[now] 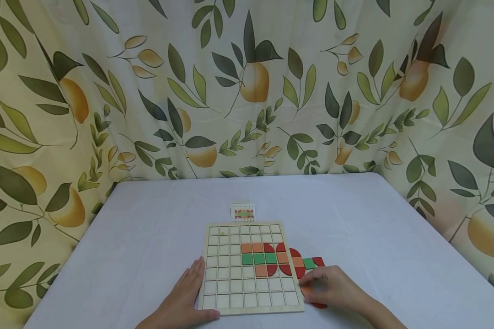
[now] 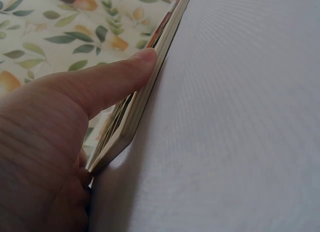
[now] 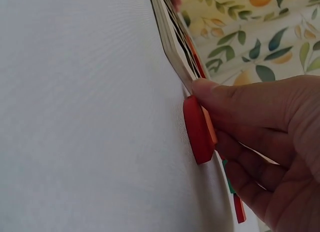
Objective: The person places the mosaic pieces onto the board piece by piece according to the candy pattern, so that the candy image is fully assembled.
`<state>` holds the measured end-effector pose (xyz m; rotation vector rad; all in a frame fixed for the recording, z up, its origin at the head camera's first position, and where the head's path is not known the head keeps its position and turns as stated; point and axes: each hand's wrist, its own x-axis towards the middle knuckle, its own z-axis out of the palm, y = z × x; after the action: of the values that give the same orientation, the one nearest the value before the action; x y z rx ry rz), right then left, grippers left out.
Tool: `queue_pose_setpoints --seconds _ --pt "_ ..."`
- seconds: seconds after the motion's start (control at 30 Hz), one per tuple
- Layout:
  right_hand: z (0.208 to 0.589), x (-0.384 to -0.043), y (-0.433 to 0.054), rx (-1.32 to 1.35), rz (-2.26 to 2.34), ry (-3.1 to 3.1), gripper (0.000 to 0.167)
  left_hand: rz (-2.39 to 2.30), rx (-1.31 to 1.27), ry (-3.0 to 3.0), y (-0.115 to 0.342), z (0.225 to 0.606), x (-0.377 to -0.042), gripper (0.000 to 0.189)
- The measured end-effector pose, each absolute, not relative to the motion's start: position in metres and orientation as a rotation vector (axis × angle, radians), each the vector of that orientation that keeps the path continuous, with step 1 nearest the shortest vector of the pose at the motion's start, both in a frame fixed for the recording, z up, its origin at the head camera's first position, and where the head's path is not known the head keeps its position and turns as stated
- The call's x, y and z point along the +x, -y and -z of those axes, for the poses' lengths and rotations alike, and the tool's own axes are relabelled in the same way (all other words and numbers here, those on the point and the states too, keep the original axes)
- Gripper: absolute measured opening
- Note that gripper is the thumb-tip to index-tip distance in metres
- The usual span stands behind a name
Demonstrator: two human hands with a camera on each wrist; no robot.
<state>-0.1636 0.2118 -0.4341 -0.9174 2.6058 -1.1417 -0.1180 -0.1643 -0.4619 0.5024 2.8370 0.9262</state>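
A wooden grid board lies flat, with orange, green and red tiles set in its middle and right cells. My left hand rests along its left edge, fingers extended. That thumb touches the front edge in the left wrist view. Beside the board's right edge, my right hand has its fingers curled around an orange tile, partly hidden by them. A curved red piece lies against that tile, and the right thumb is right at the board's corner.
Behind the board stands a small pattern card. To its right, a green tile and red curved pieces lie loose on the white tablecloth. A leaf-and-fruit print curtain surrounds the table's back and sides.
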Motion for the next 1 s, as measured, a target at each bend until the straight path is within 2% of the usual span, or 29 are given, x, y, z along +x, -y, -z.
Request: queue_pose_setpoints --seconds 0.53,1.0 --pt "0.436 -0.166 -0.212 -0.75 1.117 -2.709 0.019 -0.919 0.521 -2.846 0.164 0.462 -0.118 0.119" --pt "0.443 -0.17 -0.231 -0.798 1.202 -2.62 0.031 -0.913 0.529 -2.844 0.165 0.461 -0.118 0.118"
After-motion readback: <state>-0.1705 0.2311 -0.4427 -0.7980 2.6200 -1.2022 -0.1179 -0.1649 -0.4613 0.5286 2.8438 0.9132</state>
